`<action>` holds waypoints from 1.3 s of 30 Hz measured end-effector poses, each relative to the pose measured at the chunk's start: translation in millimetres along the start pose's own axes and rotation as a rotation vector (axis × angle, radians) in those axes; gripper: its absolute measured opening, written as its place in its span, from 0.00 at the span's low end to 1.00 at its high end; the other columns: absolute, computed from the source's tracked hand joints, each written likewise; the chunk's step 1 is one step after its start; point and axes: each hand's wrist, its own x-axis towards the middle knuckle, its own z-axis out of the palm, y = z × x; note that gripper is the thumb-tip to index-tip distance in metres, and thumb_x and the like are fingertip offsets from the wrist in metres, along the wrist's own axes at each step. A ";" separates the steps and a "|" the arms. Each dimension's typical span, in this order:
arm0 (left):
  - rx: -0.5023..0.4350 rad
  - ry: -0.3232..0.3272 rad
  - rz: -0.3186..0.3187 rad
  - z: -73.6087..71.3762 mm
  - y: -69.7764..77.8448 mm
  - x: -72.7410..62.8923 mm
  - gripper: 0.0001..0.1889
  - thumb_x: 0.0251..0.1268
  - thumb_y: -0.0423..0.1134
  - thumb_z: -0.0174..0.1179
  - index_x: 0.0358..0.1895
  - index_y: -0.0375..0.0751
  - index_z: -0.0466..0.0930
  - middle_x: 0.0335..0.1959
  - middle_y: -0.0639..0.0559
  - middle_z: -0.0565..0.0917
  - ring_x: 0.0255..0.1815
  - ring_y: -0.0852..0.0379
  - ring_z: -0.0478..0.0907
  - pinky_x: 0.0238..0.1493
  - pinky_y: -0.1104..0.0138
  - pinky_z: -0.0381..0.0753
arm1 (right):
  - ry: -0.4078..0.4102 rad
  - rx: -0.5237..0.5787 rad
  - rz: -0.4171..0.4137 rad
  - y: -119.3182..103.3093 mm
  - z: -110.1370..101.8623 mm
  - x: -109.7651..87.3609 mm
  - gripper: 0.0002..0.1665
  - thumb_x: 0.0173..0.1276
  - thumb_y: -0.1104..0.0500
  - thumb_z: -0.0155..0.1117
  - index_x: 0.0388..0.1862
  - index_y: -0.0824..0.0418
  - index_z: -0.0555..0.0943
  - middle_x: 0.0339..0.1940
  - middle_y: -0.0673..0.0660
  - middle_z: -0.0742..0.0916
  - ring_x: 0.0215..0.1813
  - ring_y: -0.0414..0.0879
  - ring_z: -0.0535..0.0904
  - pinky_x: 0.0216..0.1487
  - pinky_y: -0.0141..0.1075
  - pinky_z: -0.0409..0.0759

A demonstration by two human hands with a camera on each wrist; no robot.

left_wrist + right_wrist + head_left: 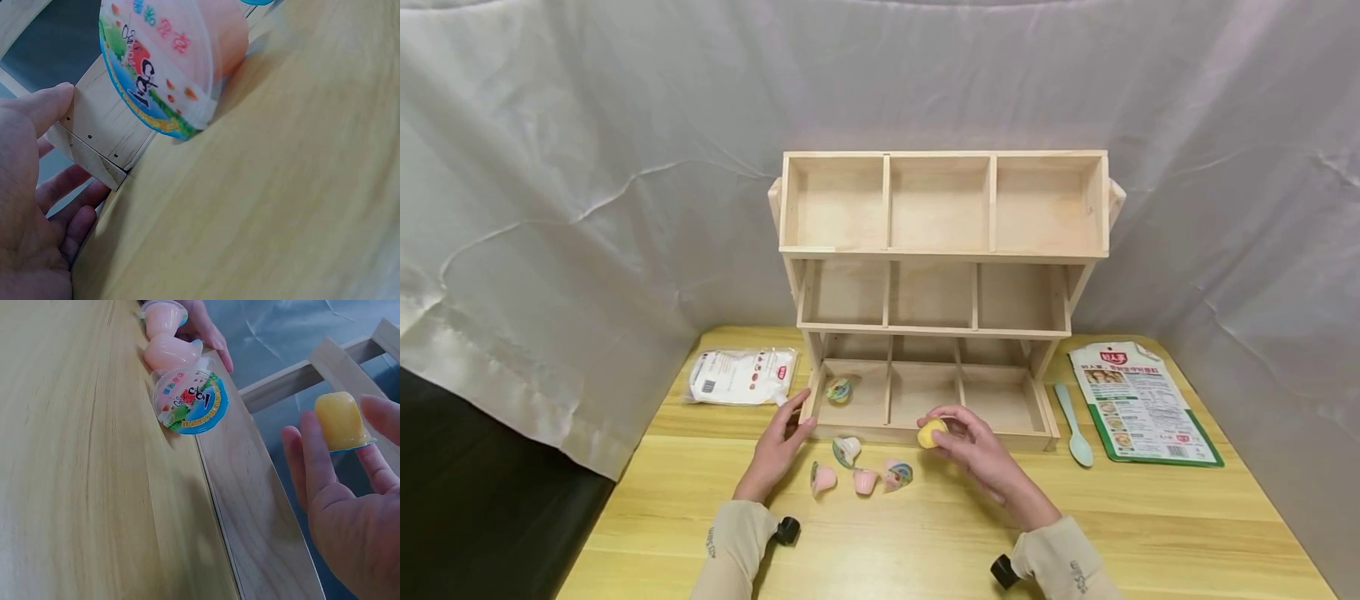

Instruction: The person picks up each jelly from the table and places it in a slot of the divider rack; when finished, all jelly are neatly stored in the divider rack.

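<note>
In my right hand [983, 457] I pinch a yellow jelly cup [339, 419] between thumb and fingers, just in front of the wooden tiered organizer [925, 435]. My left hand [775, 454] touches the organizer's front left corner, thumb on the front panel and the other fingers along the side. Another jelly cup [838, 390] with a coloured lid lies in the bottom left compartment. Between my hands, several jelly cups lie on the table: a whitish one [847, 450] nearest the organizer, and pink ones [865, 482] closer to me.
A white packet [741, 377] lies left of the organizer. On the right are a pale green spoon [1075, 433] and a green-and-white food pouch [1142, 404]. Grey cloth [625, 125] hangs behind and along the sides of the wooden table [865, 550].
</note>
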 end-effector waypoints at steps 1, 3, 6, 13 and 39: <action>0.000 -0.005 0.001 -1.0 5.0 -1.5 0.31 0.80 0.43 0.58 0.81 0.48 0.63 0.75 0.39 0.70 0.69 0.39 0.74 0.68 0.50 0.74 | 0.005 0.004 0.000 0.1 0.2 1.0 0.29 0.80 0.58 0.60 0.69 0.75 0.65 0.70 0.73 0.75 0.62 0.43 0.82 0.65 0.40 0.81; 0.003 -0.022 -0.003 -4.0 15.8 -5.0 0.31 0.80 0.41 0.58 0.81 0.45 0.62 0.75 0.37 0.70 0.70 0.38 0.74 0.68 0.50 0.74 | 0.014 0.026 -0.002 -0.7 1.1 3.3 0.29 0.82 0.55 0.56 0.69 0.75 0.65 0.69 0.71 0.76 0.63 0.44 0.81 0.65 0.40 0.80; 0.020 -0.042 -0.002 -8.6 30.0 -9.6 0.31 0.80 0.40 0.57 0.81 0.42 0.62 0.75 0.36 0.70 0.69 0.39 0.74 0.67 0.52 0.74 | 0.033 0.037 -0.003 -3.5 2.9 6.9 0.28 0.84 0.54 0.54 0.69 0.74 0.67 0.68 0.67 0.76 0.64 0.45 0.81 0.65 0.39 0.81; 0.021 -0.027 0.006 -6.0 16.3 -5.0 0.31 0.80 0.42 0.57 0.81 0.44 0.62 0.75 0.37 0.71 0.69 0.39 0.74 0.68 0.53 0.73 | 0.077 -0.157 -0.040 -9.2 11.0 19.4 0.25 0.79 0.58 0.61 0.67 0.70 0.74 0.65 0.70 0.78 0.58 0.49 0.82 0.63 0.48 0.82; 0.013 -0.021 0.002 -4.8 20.0 -6.4 0.31 0.80 0.41 0.57 0.81 0.45 0.61 0.75 0.37 0.70 0.69 0.38 0.74 0.68 0.50 0.74 | 0.216 -0.663 -0.161 5.9 52.7 88.5 0.27 0.62 0.59 0.79 0.60 0.61 0.84 0.56 0.55 0.88 0.57 0.52 0.83 0.61 0.48 0.82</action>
